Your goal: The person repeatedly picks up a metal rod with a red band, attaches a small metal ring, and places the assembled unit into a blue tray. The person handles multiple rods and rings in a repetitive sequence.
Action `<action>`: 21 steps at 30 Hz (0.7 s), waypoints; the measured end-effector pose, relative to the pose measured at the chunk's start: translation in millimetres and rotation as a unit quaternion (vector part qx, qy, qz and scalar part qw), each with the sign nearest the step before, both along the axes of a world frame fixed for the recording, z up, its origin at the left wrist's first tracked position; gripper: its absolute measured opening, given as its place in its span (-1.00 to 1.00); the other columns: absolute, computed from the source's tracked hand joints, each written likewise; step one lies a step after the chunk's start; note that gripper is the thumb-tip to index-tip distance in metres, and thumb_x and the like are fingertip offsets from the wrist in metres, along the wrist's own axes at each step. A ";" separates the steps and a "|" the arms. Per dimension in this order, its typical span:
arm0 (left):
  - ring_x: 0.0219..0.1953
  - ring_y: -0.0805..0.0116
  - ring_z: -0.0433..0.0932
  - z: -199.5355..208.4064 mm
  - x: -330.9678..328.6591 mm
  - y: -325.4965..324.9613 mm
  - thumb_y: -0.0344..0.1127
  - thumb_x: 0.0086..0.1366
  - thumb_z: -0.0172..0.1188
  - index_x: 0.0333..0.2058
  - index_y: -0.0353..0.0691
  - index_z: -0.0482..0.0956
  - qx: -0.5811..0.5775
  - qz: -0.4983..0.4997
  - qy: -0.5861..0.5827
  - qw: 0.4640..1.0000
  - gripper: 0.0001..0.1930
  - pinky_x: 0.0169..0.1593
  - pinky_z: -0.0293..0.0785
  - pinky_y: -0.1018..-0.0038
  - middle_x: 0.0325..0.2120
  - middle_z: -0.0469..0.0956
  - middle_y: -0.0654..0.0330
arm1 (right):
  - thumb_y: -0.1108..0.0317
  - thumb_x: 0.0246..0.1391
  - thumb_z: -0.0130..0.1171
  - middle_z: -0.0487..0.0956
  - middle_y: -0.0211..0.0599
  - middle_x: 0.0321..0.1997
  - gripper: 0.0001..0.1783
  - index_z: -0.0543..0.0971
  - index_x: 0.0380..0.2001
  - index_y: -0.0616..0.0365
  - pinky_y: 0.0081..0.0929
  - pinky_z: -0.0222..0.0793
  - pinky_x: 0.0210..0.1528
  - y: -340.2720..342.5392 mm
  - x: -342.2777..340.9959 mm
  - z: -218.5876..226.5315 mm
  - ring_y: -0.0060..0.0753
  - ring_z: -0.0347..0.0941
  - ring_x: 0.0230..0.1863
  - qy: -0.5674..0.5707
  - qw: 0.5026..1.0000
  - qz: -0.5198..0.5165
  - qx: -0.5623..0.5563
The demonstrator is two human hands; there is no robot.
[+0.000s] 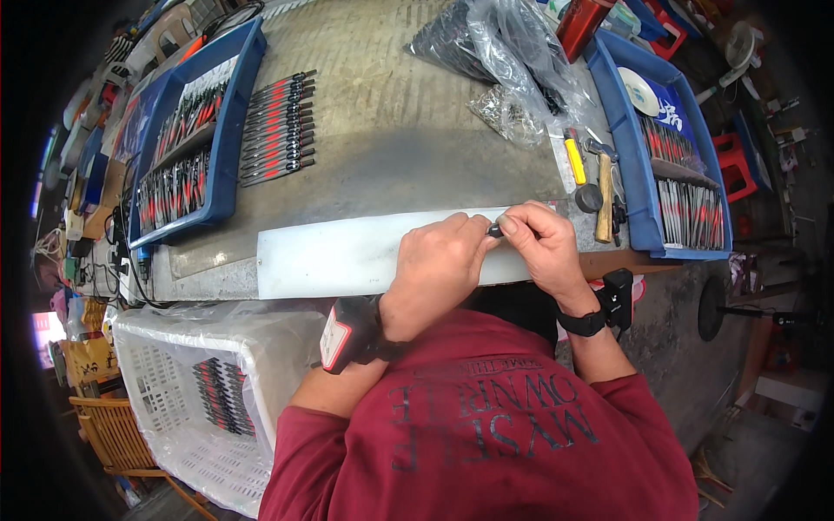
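Observation:
Near the table's front edge, my left hand [441,258] and my right hand [547,247] meet over a white board [334,254]. Both are closed, fingertips pinched together around a small black piece [495,230]. Most of that piece is hidden by the fingers, so its kind cannot be made out. Further back and to the left, a row of slim black-and-red tools [276,128] lies side by side on the table.
Blue trays [228,174] [725,247] of similar black-and-red tools flank the table. A hammer [605,195], a yellow-handled tool [574,161] and plastic bags [512,52] lie at the right. A white lined crate [282,347] stands below left; a fan [712,308] stands right.

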State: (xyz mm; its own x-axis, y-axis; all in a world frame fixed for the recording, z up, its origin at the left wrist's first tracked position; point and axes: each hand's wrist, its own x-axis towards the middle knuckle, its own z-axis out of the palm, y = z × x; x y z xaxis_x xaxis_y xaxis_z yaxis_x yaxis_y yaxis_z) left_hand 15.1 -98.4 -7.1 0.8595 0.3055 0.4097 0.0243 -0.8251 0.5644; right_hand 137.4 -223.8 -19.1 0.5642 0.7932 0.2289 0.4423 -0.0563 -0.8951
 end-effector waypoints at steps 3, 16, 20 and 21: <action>-0.57 0.13 0.50 -0.1 0.6 -6.7 -0.35 0.11 0.21 -0.41 -0.24 0.47 0.045 0.023 -0.011 0.999 -0.87 -0.53 0.41 0.30 -0.60 0.45 0.11 | 0.39 0.14 0.14 0.43 -0.42 -0.52 -0.85 0.55 -0.42 0.27 -0.62 0.20 -0.38 1.0 -6.4 -2.2 -0.60 0.28 -0.46 -0.014 0.999 -0.046 0.021; -0.51 0.10 0.52 1.6 -1.0 9.0 -0.30 0.24 0.16 -0.34 -0.34 0.58 -0.171 -0.048 0.017 0.984 -0.81 -0.40 0.42 0.36 -0.52 0.54 0.02 | 0.39 0.16 0.07 0.53 -0.26 -0.32 -0.79 0.55 -0.22 0.30 -0.54 0.31 -0.22 -11.8 12.5 13.5 -0.40 0.43 -0.29 0.000 0.996 0.091 -0.020; -0.53 0.02 0.50 5.3 -0.7 8.9 -0.11 0.26 0.13 -0.45 -0.28 0.60 -0.265 -0.030 0.079 0.961 -0.68 -0.46 0.37 0.27 -0.61 0.50 -0.02 | 0.44 0.11 0.09 0.55 -0.17 -0.35 -0.83 0.55 -0.25 0.28 -0.44 0.36 -0.25 -13.6 13.3 20.8 -0.28 0.48 -0.30 -0.028 0.992 0.123 -0.020; -0.57 0.03 0.49 5.2 -0.8 9.8 -0.07 0.25 0.14 -0.47 -0.28 0.60 -0.267 -0.026 0.098 0.958 -0.65 -0.48 0.36 0.27 -0.65 0.48 -0.02 | 0.45 0.10 0.10 0.55 -0.17 -0.34 -0.83 0.56 -0.24 0.27 -0.44 0.36 -0.25 -13.6 12.8 21.7 -0.27 0.48 -0.29 -0.030 0.990 0.134 -0.015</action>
State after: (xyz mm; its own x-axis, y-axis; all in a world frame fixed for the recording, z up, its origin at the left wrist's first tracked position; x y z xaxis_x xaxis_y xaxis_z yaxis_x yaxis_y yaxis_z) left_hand 14.4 -88.5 -1.9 0.9238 0.3812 0.0356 0.1396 -0.4221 0.8957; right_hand 150.2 -237.4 2.6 0.3181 0.9200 0.2289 0.4968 0.0439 -0.8668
